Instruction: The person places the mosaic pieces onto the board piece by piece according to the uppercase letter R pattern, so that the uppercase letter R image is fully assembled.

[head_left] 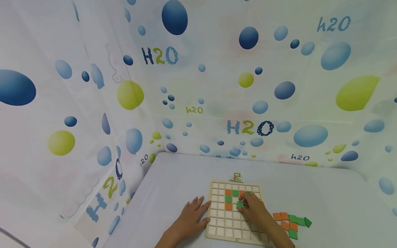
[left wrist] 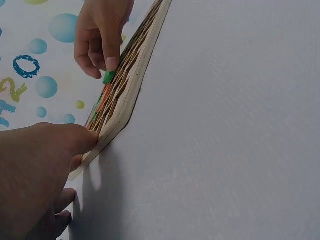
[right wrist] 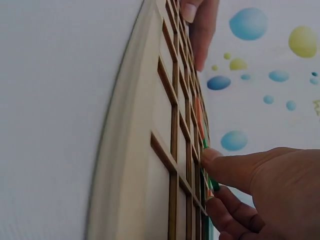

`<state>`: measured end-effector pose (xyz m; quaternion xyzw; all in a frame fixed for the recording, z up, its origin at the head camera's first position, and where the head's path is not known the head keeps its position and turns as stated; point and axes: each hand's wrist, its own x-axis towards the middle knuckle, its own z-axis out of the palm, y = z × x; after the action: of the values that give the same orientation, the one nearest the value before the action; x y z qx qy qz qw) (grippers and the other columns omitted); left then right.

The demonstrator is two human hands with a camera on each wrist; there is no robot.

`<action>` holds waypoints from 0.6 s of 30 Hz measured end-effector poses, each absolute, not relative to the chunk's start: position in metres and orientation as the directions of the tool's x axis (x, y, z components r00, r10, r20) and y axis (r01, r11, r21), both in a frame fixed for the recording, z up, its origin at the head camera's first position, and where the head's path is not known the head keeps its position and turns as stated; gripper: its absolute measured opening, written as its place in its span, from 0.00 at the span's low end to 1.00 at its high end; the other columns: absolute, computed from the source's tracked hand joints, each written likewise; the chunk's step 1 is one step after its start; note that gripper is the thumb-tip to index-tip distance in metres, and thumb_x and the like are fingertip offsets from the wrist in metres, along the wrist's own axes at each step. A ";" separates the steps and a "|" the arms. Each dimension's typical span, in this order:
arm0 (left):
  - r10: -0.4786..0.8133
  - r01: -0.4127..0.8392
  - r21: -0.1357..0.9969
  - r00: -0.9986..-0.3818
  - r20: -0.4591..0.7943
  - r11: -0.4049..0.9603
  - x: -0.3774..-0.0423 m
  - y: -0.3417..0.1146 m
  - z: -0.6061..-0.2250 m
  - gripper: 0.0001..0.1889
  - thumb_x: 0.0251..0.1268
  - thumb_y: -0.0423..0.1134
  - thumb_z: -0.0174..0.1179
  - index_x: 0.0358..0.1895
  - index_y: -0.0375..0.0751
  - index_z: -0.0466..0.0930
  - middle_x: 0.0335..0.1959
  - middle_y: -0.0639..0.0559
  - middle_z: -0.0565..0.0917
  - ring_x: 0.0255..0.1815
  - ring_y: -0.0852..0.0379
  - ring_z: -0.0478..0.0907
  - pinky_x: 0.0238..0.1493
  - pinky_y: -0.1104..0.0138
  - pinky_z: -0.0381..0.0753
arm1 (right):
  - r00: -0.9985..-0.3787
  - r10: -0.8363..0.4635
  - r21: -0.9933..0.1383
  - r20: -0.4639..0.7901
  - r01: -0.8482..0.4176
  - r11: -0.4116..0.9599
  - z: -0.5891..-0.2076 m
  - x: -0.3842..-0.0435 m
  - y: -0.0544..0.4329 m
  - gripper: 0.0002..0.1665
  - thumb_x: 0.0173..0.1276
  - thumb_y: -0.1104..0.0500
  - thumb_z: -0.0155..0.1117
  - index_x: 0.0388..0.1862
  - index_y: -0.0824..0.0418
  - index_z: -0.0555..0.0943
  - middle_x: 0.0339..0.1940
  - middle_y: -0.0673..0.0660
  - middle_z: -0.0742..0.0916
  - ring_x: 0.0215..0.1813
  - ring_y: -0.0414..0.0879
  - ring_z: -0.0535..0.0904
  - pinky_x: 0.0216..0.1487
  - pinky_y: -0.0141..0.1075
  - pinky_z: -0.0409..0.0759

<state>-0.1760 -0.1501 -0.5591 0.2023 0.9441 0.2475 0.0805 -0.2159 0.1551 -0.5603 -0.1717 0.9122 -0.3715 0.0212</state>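
A wooden grid board (head_left: 220, 222) lies on the table, with several orange and green square tiles in its upper cells, among them an orange tile (head_left: 228, 206) and a green tile (head_left: 235, 193). Over the middle of the grid, my right hand (head_left: 256, 210) pinches another green square tile (head_left: 240, 204) between thumb and fingers. That tile's edge (right wrist: 215, 184) shows at the fingertips in the right wrist view. My left hand (head_left: 193, 219) rests at the board's left side with fingers spread, its thumb touching the frame. The right hand covers some cells.
Loose orange and green tiles (head_left: 293, 226) lie to the right of the board. A small pattern card (head_left: 236, 176) sits just beyond its far edge. Behind the white table (head_left: 173, 182) hangs a curtain (head_left: 217, 86) printed with bubbles.
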 end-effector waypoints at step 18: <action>0.417 0.335 0.495 -0.907 -0.061 0.802 -0.177 -0.150 -0.561 0.33 0.80 0.59 0.55 0.82 0.58 0.65 0.85 0.43 0.61 0.85 0.35 0.55 0.78 0.31 0.54 | -0.896 -0.410 -0.593 0.168 -0.425 0.684 -0.557 -0.211 0.146 0.08 0.67 0.57 0.77 0.39 0.50 0.84 0.41 0.44 0.82 0.44 0.42 0.77 0.45 0.46 0.75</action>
<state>-0.1771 -0.1503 -0.5605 0.1990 0.9454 0.2440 0.0836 -0.2106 0.1457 -0.5569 -0.2274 0.9176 -0.3258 -0.0110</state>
